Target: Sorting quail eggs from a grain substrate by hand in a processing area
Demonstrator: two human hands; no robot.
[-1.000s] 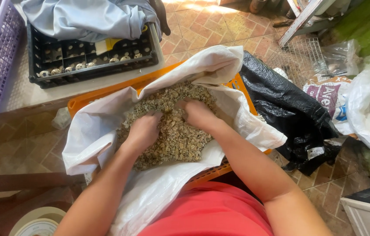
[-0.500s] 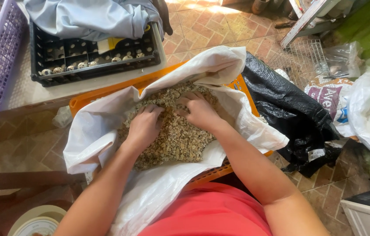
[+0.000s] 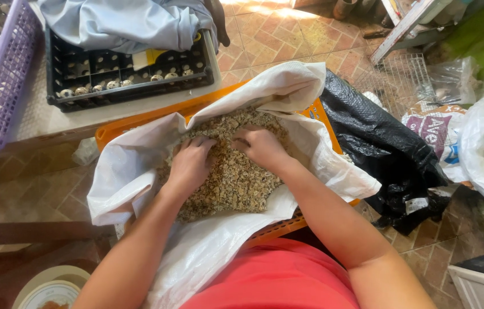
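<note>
I have both hands down in a loose heap of pale, flaky feed (image 3: pixel 236 177) that fills a white woven sack (image 3: pixel 133 171) spread open inside an orange crate (image 3: pixel 121 127). My left hand (image 3: pixel 189 166) lies palm down at about nine o'clock of the heap, fingers curled and half sunk into the grain. My right hand (image 3: pixel 262 147) sits at about one o'clock, fingers bent and dug in the same way. Neither is closed tight; each cups loose feed and grips nothing solid.

At eleven o'clock a black tray (image 3: pixel 130 80) of small speckled eggs stands on the tabletop (image 3: pixel 41 123), with a grey cloth (image 3: pixel 127 23) draped over its far side and a purple basket (image 3: pixel 1 80) at ten o'clock. A black plastic bag (image 3: pixel 379 149) slumps on the brick floor at three o'clock.

The risks I see: the sack's folded rim is slack, so a broad sweep could push feed over the edge at six o'clock onto my lap or the floor. The crate seems to overhang its support near me, and leaning on it could tip it.
</note>
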